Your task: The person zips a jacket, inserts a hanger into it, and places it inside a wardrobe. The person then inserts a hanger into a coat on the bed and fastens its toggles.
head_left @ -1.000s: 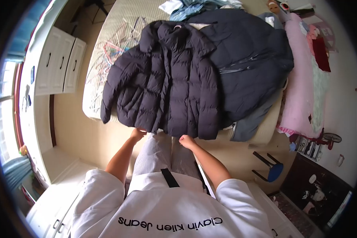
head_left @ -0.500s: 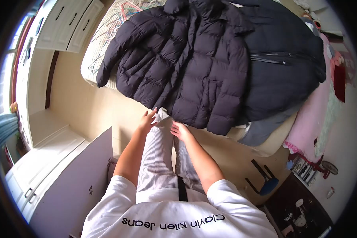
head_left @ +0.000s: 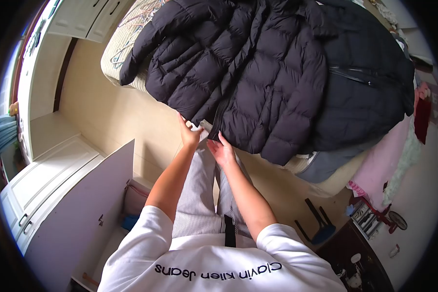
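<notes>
A black puffer jacket (head_left: 282, 92) lies front side up, its front edges parted at the bottom. My left hand (head_left: 190, 134) is at the hem of the left front panel, thumb and fingers closed around the edge. At the lower corner of the other panel, beside the zipper strip (head_left: 222, 114), is my right hand (head_left: 223, 152), with the corner between thumb and fingers; the exact grip is partly hidden. A small pale patch (head_left: 206, 125) shows between the two panels. A second dark padded coat (head_left: 365, 97) lies at the right, partly under the jacket.
Both coats rest on a bed (head_left: 113, 61) with several wire hangers (head_left: 127, 41) at its far left. White cabinets (head_left: 44, 180) with an open door (head_left: 82, 214) stand at left. A dark stool (head_left: 321, 228) and a pink cloth (head_left: 379, 165) are to the right.
My hands have moved up to the jacket's bottom edges and closed on them. The zipper-side corner is pulled slightly toward the left. The view has shifted, so the coats appear farther right.
</notes>
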Demonstrator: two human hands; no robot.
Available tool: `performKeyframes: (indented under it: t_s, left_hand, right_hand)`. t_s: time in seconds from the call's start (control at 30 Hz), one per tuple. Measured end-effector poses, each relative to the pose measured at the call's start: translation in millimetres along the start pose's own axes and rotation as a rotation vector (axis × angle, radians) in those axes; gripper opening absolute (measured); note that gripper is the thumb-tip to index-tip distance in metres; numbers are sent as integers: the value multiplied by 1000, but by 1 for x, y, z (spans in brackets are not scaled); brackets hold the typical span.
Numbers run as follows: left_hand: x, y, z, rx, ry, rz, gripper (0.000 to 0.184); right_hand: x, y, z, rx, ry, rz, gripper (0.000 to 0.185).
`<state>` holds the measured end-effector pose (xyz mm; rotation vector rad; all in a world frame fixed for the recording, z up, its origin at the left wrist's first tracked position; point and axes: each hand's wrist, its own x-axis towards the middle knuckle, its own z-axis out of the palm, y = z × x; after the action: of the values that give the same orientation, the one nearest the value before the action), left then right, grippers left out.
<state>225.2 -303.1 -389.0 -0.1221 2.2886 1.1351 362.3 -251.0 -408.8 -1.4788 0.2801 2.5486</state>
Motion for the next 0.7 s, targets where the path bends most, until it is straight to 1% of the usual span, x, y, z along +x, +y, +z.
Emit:
performKeyframes:
  t_s: [0.03,0.1,0.2,0.23,0.3,0.33,0.37,0.43,0.5,0.53,0.57,0.63,0.67,0.7]
  left_hand:
    - [4,0,2,-58,42,15,103]
    - [14,-6,7,-171,119,1,86]
    - [20,-9,1,-300,81,-62,69]
    - [23,-6,-2,-307,115,-57,48]
    - [23,-3,-19,-228,105,-100,35]
    - [24,-2,-21,-253,117,-76,29]
    - [25,0,-25,-260,90,-59,30]
    - [23,5,-30,-331,6,-104,44]
    - [-2,39,-37,-199,-83,36,71]
    - [10,5,-31,-101,-166,152,90]
    - [0,13,-31,-61,-204,185,85]
    - [4,1,-24,71,-206,298,77]
    - [4,7,-19,116,-192,256,74]
    - [7,7,-14,274,-112,366,72]
  right_hand:
    - [-2,3,0,14,-4,5,33]
    - [-5,6,0,39,-22,16,35]
    - [-7,5,6,84,-26,8,36]
    - [-8,4,10,86,-24,8,36]
    - [-13,5,20,92,-17,10,36]
    - [-15,3,25,106,-34,16,36]
    - [-15,2,27,119,-51,22,36]
    - [-17,-1,31,122,-63,21,36]
    - [-17,1,33,107,-51,7,36]
    - [-18,2,34,93,-38,-1,36]
    - [-19,5,34,81,-23,-11,35]
    - [-21,8,30,59,13,-27,34]
    - [-21,7,32,51,31,-35,34]
    - [-21,8,33,41,46,-42,34]
